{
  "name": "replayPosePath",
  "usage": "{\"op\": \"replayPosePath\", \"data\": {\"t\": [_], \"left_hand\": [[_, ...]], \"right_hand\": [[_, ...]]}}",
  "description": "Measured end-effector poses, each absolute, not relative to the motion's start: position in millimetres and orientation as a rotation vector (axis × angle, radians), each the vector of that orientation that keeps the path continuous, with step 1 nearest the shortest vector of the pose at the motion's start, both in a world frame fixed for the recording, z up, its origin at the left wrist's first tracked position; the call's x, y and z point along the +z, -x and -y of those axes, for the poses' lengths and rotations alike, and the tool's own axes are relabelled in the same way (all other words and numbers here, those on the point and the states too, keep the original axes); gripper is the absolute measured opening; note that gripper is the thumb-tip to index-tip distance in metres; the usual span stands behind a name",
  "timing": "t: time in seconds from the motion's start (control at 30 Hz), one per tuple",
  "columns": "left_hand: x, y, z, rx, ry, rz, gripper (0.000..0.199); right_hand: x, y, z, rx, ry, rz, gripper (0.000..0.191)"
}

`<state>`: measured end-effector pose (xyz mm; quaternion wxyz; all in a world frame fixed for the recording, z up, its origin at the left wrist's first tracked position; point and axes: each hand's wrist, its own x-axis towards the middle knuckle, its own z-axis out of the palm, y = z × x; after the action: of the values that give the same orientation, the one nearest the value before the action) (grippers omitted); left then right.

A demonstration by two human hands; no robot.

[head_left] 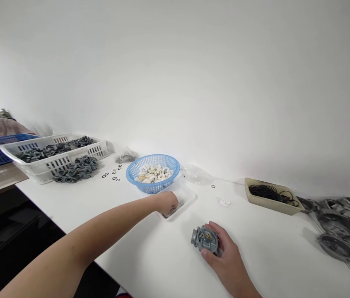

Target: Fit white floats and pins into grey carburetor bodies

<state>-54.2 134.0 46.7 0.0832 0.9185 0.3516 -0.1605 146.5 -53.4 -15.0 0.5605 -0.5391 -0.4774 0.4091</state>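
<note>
While the left hand (167,203) reaches across the white tabletop (150,256) into a shallow white tray (187,198), the right hand (227,258) holds a die-cast carburetor body (205,239) closer to the person, toward the tabletop's front edge. The right hand's fingers (207,254) are closed on the body from its near and far sides, in a firm grip. The body's long axis appears to run roughly left to right, with its round port end (195,236) facing left, toward the tray. The right hand is therefore the nearer hand to the body, and the left hand lies up and to the left of it. The left hand's fingers curl down into the tray; the hand hides the tray's contents, so whether they have hold of anything cannot be told. A blue plastic basket (162,159) of white ring-shaped pieces (154,174) stands just behind the tray, with loose black O-rings (114,171) to its left. Farther left, near the tabletop's far corner, stands a white slotted crate (50,167) of grey parts. To the right, along the back edge, sit a beige tray (271,205) of black rubber rings and a group of grey cast housings (338,246).
</note>
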Motion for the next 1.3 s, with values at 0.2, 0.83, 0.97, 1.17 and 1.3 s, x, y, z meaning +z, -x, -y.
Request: {"op": "replayPosePath", "data": {"t": [0.2, 0.83, 0.97, 1.17, 1.3], "left_hand": [[37, 58, -141, -0.439, -2.697, -1.083, 0.036], [43, 51, -135, -0.404, -2.672, -1.095, 0.029], [44, 50, -135, -0.425, -2.661, -1.115, 0.028], [43, 49, -137, -0.451, -2.667, -1.133, 0.026], [44, 47, -138, -0.456, -2.676, -1.138, 0.025]], "right_hand": [[-19, -148, 52, 0.966, 1.283, 1.144, 0.061], [-16, -154, 52, 0.941, 1.243, 1.221, 0.063], [-16, -155, 52, 0.932, 1.235, 1.234, 0.063], [-17, -157, 52, 0.933, 1.239, 1.251, 0.065], [-18, -160, 51, 0.939, 1.236, 1.288, 0.064]]}}
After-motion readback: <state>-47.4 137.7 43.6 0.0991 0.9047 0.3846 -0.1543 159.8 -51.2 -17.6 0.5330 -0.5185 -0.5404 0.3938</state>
